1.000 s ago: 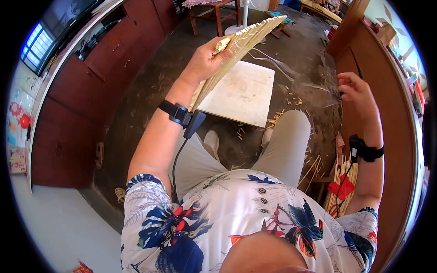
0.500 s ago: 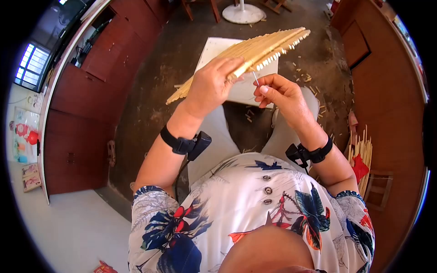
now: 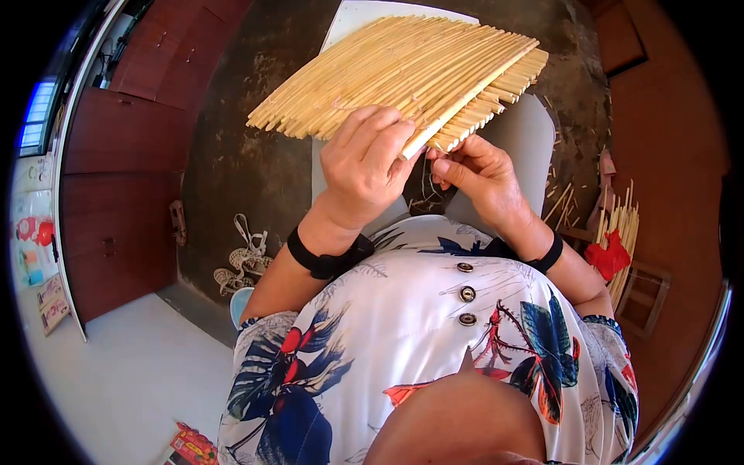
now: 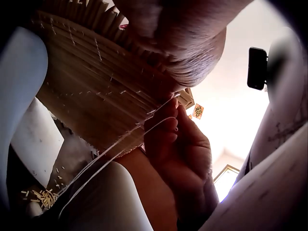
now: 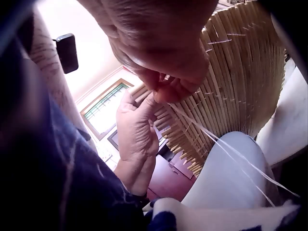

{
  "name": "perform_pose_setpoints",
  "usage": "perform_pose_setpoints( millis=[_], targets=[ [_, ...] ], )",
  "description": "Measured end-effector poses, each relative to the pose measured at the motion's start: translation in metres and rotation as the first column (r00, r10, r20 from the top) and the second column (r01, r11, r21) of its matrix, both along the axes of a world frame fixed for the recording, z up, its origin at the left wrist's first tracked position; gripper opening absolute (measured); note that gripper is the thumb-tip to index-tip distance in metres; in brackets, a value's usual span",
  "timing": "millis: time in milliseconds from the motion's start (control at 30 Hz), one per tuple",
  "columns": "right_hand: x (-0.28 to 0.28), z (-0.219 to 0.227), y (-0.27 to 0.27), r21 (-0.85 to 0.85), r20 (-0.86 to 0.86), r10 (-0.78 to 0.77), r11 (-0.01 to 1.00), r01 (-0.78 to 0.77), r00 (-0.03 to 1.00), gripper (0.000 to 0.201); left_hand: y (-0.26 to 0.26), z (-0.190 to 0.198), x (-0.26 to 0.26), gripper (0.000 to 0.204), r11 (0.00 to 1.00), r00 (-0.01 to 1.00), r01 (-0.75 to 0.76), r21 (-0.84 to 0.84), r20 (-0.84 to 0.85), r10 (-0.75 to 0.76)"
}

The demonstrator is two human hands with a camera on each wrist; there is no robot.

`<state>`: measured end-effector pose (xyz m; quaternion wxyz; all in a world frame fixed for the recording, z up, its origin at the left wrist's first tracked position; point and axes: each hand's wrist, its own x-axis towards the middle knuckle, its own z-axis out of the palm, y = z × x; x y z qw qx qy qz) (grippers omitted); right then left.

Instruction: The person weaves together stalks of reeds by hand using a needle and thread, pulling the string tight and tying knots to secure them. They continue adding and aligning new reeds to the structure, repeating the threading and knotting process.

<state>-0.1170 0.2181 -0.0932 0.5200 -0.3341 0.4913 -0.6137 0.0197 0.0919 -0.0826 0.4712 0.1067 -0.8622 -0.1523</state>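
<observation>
A mat of thin straw-coloured stalks (image 3: 403, 66), stitched together with white thread, hangs slanted over the lap. My left hand (image 3: 364, 155) grips its near edge, fingers over the upper face and one thicker stalk beside them. Just right of it, my right hand (image 3: 484, 174) has thumb and fingers pinched together at the stalk ends. White thread (image 4: 106, 153) runs from these fingertips down past the knee in the left wrist view. From the right wrist, the mat's underside (image 5: 236, 72) shows rows of short white stitches. The fingers hide whatever else the right hand pinches.
Behind the mat stands a white board (image 3: 353, 19). At right, a bundle of loose stalks (image 3: 632, 221) has a red cloth (image 3: 608, 256) on it. Cut stalk pieces (image 4: 43, 198) litter the floor. Dark red cabinets (image 3: 128, 139) line the left side; sandals (image 3: 244, 260) lie near them.
My right hand has come in from far right to the mat's near edge. My left hand has lowered the mat and turned its broad face upward, closer to the body.
</observation>
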Motion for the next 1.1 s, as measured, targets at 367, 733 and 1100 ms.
perform_pose_setpoints(
  millis=[367, 733, 1100],
  targets=[
    [0.003, 0.015, 0.002, 0.199, -0.087, 0.041, 0.980, -0.023, 0.995, 0.013, -0.002, 0.009, -0.010, 0.033, 0.992, 0.998, 0.066, -0.108, 0.024, -0.064],
    [-0.001, 0.016, 0.005, 0.118, -0.071, -0.052, 0.991, 0.060, 0.996, 0.009, -0.007, 0.019, -0.022, 0.030, 0.999, 0.999, 0.004, -0.054, -0.038, -0.006],
    [0.000, 0.016, 0.003, 0.021, 0.077, -0.118, 0.993, 0.117, 0.990, 0.012, -0.007, 0.019, -0.028, 0.027, 0.996, 0.998, -0.021, -0.088, -0.064, 0.015]
  ],
)
